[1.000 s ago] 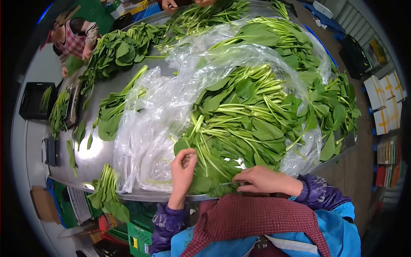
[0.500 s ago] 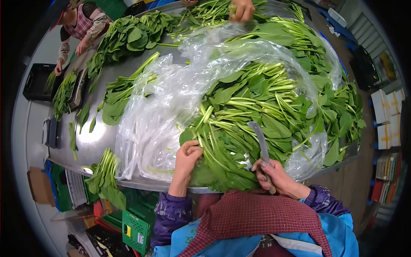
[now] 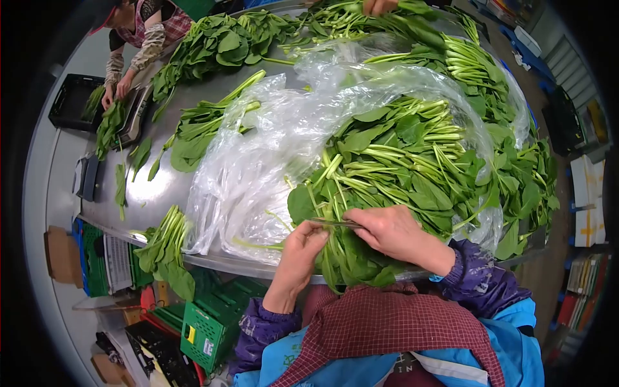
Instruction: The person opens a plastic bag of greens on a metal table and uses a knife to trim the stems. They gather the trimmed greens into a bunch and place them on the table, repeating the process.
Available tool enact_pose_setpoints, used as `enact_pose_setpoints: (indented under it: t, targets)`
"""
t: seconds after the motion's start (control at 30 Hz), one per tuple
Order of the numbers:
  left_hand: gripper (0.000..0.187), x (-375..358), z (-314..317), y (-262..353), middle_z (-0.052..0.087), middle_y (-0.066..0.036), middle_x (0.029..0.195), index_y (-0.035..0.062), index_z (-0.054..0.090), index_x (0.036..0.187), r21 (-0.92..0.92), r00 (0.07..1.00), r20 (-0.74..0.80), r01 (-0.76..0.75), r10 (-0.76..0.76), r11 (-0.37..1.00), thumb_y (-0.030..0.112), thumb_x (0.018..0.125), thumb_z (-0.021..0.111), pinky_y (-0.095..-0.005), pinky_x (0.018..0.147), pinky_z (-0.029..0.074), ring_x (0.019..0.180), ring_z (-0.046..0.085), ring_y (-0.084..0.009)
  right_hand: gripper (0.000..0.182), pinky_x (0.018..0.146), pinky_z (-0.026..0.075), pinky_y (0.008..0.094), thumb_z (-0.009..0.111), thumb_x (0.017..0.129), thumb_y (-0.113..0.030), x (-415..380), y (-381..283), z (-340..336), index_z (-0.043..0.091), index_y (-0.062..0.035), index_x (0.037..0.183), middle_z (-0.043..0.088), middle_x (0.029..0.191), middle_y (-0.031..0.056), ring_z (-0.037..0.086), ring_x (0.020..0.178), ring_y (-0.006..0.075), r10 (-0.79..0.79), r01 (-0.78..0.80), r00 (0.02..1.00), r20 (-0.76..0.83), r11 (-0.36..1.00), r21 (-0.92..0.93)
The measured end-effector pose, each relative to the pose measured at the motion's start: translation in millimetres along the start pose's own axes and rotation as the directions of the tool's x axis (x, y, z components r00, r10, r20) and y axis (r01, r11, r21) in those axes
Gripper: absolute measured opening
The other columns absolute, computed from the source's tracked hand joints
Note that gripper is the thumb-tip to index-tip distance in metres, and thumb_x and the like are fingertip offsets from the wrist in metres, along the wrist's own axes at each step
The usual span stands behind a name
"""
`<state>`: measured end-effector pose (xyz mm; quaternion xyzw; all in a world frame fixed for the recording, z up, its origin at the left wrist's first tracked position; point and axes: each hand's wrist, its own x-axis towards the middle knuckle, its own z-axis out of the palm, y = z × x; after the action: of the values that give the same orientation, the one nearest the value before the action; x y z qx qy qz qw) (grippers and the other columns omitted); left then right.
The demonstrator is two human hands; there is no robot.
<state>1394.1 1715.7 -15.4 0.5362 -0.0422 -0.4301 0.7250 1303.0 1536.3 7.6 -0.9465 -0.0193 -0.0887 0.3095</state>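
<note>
My right hand (image 3: 398, 235) is closed round the handle of a knife (image 3: 332, 223), its blade lying level and pointing left over the leafy greens. My left hand (image 3: 298, 255) is closed at the blade's tip, thumb and fingers pinching a stalk of the greens; the exact grip is partly hidden. Under both hands, broad leaves hang at the table's front edge. A large heap of leafy greens (image 3: 419, 184) with pale stems lies just beyond, resting on clear plastic sheeting (image 3: 248, 164).
A small bunch of greens (image 3: 169, 248) overhangs the front edge at left. Beneath stands a green crate (image 3: 209, 329). At the far left, a co-worker (image 3: 151, 39) handles greens by a scale (image 3: 133, 116) and a black crate (image 3: 74, 103). Another person's hand (image 3: 379, 6) shows at the top.
My right hand has moved left and up, turning the knife from nearly upright to level, beside my left hand. My left hand has shifted slightly right and down. The co-worker's hands have come together over greens.
</note>
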Motion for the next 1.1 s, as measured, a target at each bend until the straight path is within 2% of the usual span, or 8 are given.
enact_pose_setpoints:
  t: [0.2,0.33,0.6,0.73,0.8,0.83,0.97,1.1]
  targets:
    - [0.018,-12,-17,4,0.059,-0.004,0.086,0.0001,0.054,0.105,0.101,0.999,0.030,-0.032,0.029,0.994,0.006,0.089,0.053,-0.0262,0.075,0.048,0.076,0.057,-0.0123,0.017,0.056,0.045,0.0439,0.057,0.083,-0.019,-1,20,25,0.057,-0.0073,0.096,0.061,0.070,0.0143,0.060,0.066,0.0331,0.198,-0.203,0.971,0.135,0.979,0.028]
    - [0.016,-14,-38,9,0.056,-0.005,0.087,0.0023,0.052,0.105,-0.062,0.965,-0.191,-0.194,0.180,0.979,0.006,0.090,0.051,-0.0264,0.072,0.046,0.077,0.054,-0.0133,0.016,0.061,0.047,0.0434,0.058,0.082,-0.020,-15,28,14,0.060,-0.0056,0.089,0.060,0.074,0.0148,0.060,0.070,0.0338,0.296,-0.298,0.954,0.041,0.944,0.139]
    - [0.022,-9,-18,1,0.042,0.000,0.075,0.0071,0.049,0.109,-0.240,0.982,-0.068,-0.186,0.174,0.953,0.019,0.091,0.054,-0.0269,0.070,0.041,0.072,0.044,-0.0126,0.017,0.055,0.050,0.0395,0.063,0.074,-0.017,15,73,45,0.058,-0.0017,0.078,0.057,0.075,0.0137,0.062,0.062,0.0281,0.208,-0.230,0.973,-0.100,0.855,-0.464]
    - [0.021,-13,-16,3,0.035,0.002,0.066,0.0020,0.050,0.103,-0.290,0.996,-0.034,-0.093,0.087,0.952,0.021,0.094,0.049,-0.0249,0.058,0.034,0.063,0.038,-0.0099,0.021,0.051,0.047,0.0353,0.067,0.073,-0.021,23,64,21,0.060,-0.0015,0.072,0.059,0.070,0.0105,0.059,0.057,0.0219,0.176,-0.212,0.971,-0.163,0.950,-0.231]
    - [0.022,-12,-15,6,0.035,0.003,0.065,0.0007,0.051,0.101,-0.273,0.992,-0.092,-0.111,0.089,0.955,0.022,0.094,0.049,-0.0233,0.054,0.031,0.060,0.037,-0.0083,0.025,0.049,0.041,0.0307,0.070,0.074,-0.023,27,39,-13,0.060,0.0001,0.076,0.053,0.060,0.0032,0.052,0.052,0.0138,0.447,-0.428,0.893,0.050,0.811,0.398]
    - [0.022,-13,-11,10,0.035,0.004,0.065,0.0001,0.051,0.101,-0.216,0.988,-0.128,-0.110,0.084,0.970,0.022,0.094,0.049,-0.0222,0.053,0.030,0.060,0.036,-0.0076,0.027,0.046,0.034,0.0255,0.071,0.077,-0.026,27,38,-19,0.062,-0.0002,0.078,0.046,0.054,-0.0031,0.043,0.050,0.0077,0.373,-0.362,0.923,0.089,0.770,0.525]
    - [0.023,-6,1,13,0.037,0.004,0.067,-0.0022,0.054,0.105,-0.067,0.983,-0.155,-0.110,0.098,0.992,0.017,0.093,0.051,-0.0185,0.049,0.029,0.058,0.035,-0.0050,0.026,0.042,0.027,0.0215,0.067,0.083,-0.028,24,12,-39,0.062,-0.0038,0.074,0.046,0.055,-0.0049,0.037,0.047,0.0028,0.378,-0.583,0.810,0.448,0.436,0.686]
    - [0.026,1,23,15,0.043,0.002,0.068,-0.0034,0.055,0.110,-0.017,0.991,-0.087,-0.104,0.102,0.994,0.014,0.091,0.053,-0.0164,0.044,0.027,0.056,0.035,-0.0033,0.027,0.043,0.028,0.0219,0.067,0.083,-0.029,18,10,-25,0.062,-0.0039,0.073,0.044,0.053,-0.0056,0.037,0.046,0.0033,0.282,-0.619,0.785,0.552,0.374,0.690]
